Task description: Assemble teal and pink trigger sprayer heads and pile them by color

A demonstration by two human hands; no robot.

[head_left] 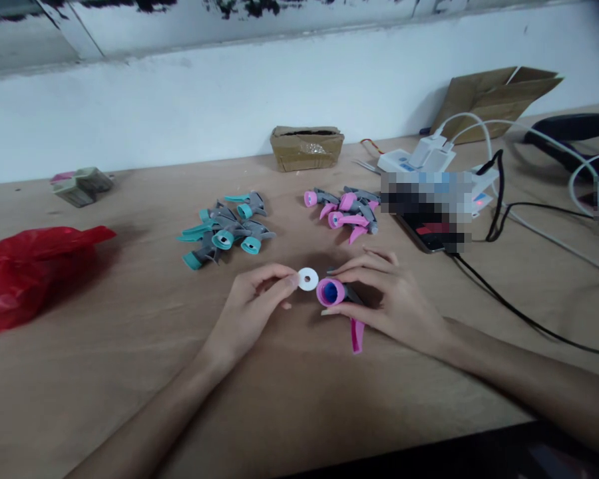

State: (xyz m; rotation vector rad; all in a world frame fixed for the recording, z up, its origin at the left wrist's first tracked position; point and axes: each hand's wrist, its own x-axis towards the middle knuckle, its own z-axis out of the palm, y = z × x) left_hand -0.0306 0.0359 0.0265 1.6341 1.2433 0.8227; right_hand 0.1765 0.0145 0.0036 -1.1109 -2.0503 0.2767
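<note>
Between the thumb and forefinger of my left hand is a white washer, a flat ring with a small hole. Just right of it, my right hand grips a pink and grey trigger spray head. The pink collar of that head faces the washer and me, and its inside looks blue. Its pink trigger points down toward the table. Washer and collar are very close; whether they touch I cannot tell. Beyond my hands lie a pile of teal and grey spray heads and a pile of pink and grey ones.
A red plastic bag lies at the left. Small blocks and a cardboard box stand near the wall. At the right are a phone, a white power strip, cables and an opened carton.
</note>
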